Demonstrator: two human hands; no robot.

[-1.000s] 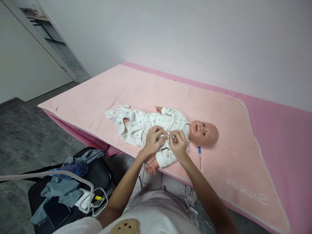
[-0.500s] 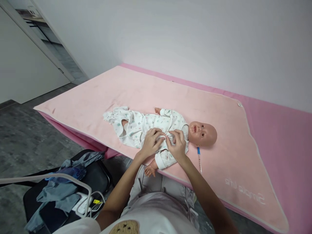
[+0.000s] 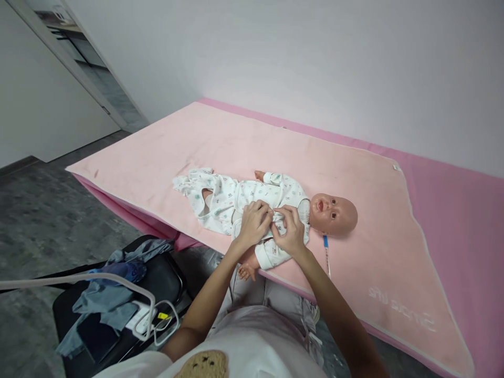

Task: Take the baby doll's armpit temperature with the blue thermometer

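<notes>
A baby doll (image 3: 334, 216) lies on its back on the pink mat, head to the right. It wears a white printed baby outfit (image 3: 220, 194), whose trouser part is rumpled around the legs. My left hand (image 3: 255, 224) rests over the doll's belly, fingertips pinched at the front of the clothing. Facing it, my right hand (image 3: 290, 231) pinches at the same spot on the chest side. A bit of the white cloth or a thin tie seems to be between them, too small to make out fully. The doll's near arm (image 3: 248, 266) sticks out under my wrists.
The pink mat (image 3: 386, 247) covers a table against a wall. A slim blue-ended thermometer-like stick (image 3: 326, 254) lies beside the doll's head. At left, a black chair (image 3: 165, 283) holds grey-blue cloth (image 3: 110, 299), a phone-like dark slab and a white cable.
The view has shifted slightly, so everything sits a little further right. Both hands stay at the front of the doll's outfit, with the fingers slightly repositioned.
</notes>
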